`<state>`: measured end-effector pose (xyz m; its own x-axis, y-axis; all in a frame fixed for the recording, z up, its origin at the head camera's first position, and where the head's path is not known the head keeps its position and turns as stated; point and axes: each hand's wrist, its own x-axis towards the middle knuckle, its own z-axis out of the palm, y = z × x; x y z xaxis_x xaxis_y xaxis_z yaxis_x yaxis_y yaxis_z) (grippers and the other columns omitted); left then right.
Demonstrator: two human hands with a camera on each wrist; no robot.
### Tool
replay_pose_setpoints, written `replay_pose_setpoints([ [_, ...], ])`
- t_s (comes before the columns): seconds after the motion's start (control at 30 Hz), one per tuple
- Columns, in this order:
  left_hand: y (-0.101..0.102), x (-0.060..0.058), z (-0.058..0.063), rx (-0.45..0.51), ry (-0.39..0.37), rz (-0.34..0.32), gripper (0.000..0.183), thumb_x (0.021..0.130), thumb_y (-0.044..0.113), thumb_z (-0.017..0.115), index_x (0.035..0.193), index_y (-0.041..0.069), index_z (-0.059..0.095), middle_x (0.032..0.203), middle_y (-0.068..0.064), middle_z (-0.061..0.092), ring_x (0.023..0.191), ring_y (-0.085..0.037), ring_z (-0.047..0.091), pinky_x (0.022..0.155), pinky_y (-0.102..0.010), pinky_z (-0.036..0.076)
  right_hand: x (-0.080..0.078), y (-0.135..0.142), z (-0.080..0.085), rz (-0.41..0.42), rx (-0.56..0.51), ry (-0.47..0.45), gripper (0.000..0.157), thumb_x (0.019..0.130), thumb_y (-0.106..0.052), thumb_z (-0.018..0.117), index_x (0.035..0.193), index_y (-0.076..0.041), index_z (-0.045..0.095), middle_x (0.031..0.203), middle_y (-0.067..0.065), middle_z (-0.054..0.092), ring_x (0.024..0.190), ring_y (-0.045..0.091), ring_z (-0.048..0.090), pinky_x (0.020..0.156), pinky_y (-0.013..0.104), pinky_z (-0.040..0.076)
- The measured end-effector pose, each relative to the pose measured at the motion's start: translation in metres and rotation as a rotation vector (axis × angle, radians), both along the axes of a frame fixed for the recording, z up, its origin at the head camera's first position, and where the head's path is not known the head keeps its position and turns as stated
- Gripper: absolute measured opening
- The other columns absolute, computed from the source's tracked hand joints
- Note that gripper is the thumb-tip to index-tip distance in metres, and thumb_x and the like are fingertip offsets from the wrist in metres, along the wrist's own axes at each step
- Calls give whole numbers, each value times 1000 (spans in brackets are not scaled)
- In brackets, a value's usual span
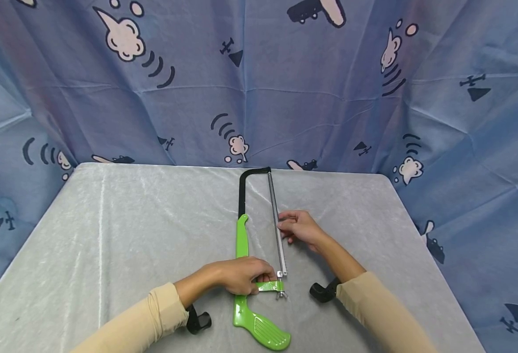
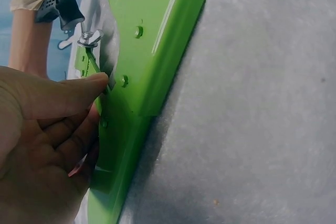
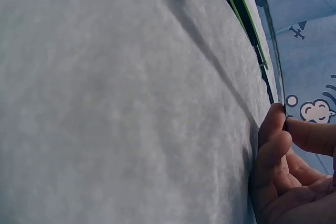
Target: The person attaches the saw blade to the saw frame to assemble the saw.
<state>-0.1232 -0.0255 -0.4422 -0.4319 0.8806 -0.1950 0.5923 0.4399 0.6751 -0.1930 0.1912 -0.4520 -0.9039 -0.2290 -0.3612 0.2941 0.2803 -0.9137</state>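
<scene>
- Blue patterned curtain (image 1: 188,113) hangs at 12 o'clock beyond the grey worktop (image 1: 153,220); near its middle lies the hacksaw (image 1: 242,240), stretching from 12 to 6.
- Left grip (image 1: 246,273) pinches the green crosspiece (image 1: 270,286); its glossy coat may slip, though the piece should be stiff.
- Right grip (image 1: 300,228), at 2 o'clock from the left, pinches the blade (image 1: 275,215): probably light and springy, best held by its flat faces, clear of any teeth.
- At 6 o'clock the ridged handle (image 1: 265,331) looks the surest hold; at 12 the black bow (image 1: 242,191) seems rigid.
</scene>
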Motion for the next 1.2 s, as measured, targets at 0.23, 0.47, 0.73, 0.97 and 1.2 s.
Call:
replay_pose_setpoints([
  [0.23,0,0,0,-7,2,1,37,76,-7,71,105,15,66,86,13,54,84,-3,53,79,-15,41,0,-1,-1,16,4,7,41,94,-2,61,131,12,50,79,5,68,66,12,63,53,22,49],
  [0.47,0,0,0,-1,-2,5,39,76,-8,70,107,15,67,86,12,55,84,-3,53,79,-15,42,1,-3,-4,18,20,29,39,94,-2,61,130,12,51,78,4,68,65,11,63,51,23,49],
  [0.73,0,-1,1,-1,2,-4,37,76,-6,71,106,14,67,86,12,54,84,-4,53,79,-16,41,1,-5,-4,6,33,32,38,95,-3,61,129,10,53,78,4,69,64,11,64,50,23,48],
  [0.97,-1,0,2,2,2,-6,36,76,-6,71,105,15,66,86,12,54,84,-4,53,78,-16,41,0,-7,-4,-9,60,13,37,94,-3,61,129,8,54,79,5,69,64,12,64,50,23,49],
  [1.2,-1,0,3,6,-2,-9,35,76,-7,70,103,14,66,85,10,54,83,-5,53,78,-16,41,0,-8,-2,-12,77,5,37,94,-3,61,129,8,54,80,5,68,64,12,65,50,23,48],
])
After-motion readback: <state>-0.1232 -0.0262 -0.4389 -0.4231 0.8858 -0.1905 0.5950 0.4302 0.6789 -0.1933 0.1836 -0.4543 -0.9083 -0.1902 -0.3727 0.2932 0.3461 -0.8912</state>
